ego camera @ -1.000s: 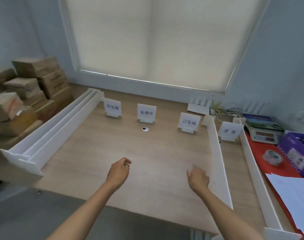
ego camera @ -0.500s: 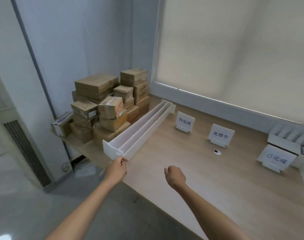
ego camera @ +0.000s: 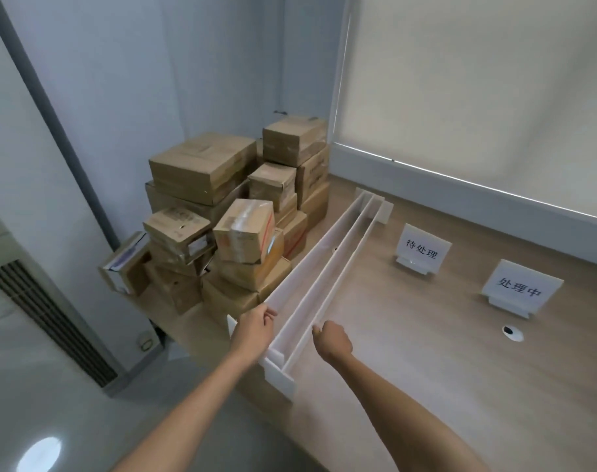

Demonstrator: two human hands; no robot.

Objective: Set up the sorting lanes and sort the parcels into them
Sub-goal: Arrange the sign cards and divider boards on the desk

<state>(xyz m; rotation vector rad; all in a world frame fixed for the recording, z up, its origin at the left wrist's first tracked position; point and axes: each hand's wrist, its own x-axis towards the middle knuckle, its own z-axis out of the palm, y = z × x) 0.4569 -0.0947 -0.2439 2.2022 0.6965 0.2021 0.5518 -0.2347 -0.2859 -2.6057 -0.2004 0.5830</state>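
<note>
Head view: a pale wood surface (ego camera: 426,362) fills the right and lower right of the frame, running back to a window covered by a cream blind (ego camera: 477,97) at the upper right. Grey floor (ego camera: 68,386) takes the lower left, with a vented white unit (ego camera: 34,311) at the left edge.

The parcels (ego camera: 229,212), brown taped cardboard boxes of mixed sizes, sit stacked in a loose heap at the surface's left end, in the centre left of the frame against the wall. One box near the front of the heap lies tilted.

Just right of the heap lie the dividers (ego camera: 324,267), long white upright walls set side by side and touching. They run from the near edge of the surface, at centre frame, diagonally up and right towards the window.

Two white signs with Chinese characters stand right of the dividers, well apart from them: the first sign (ego camera: 421,248) further back, the second sign (ego camera: 520,287) nearer and further right. A small white disc (ego camera: 512,332) with a dark centre lies just in front of the second sign.

Both bare forearms reach up from the bottom edge. The left hand (ego camera: 254,330) holds the near end of the dividers, its fingers (ego camera: 268,313) curled onto the top edge of the leftmost wall. The right hand (ego camera: 332,340) has its fingers curled in, right beside the rightmost wall's near end; whether it grips the wall cannot be told.
</note>
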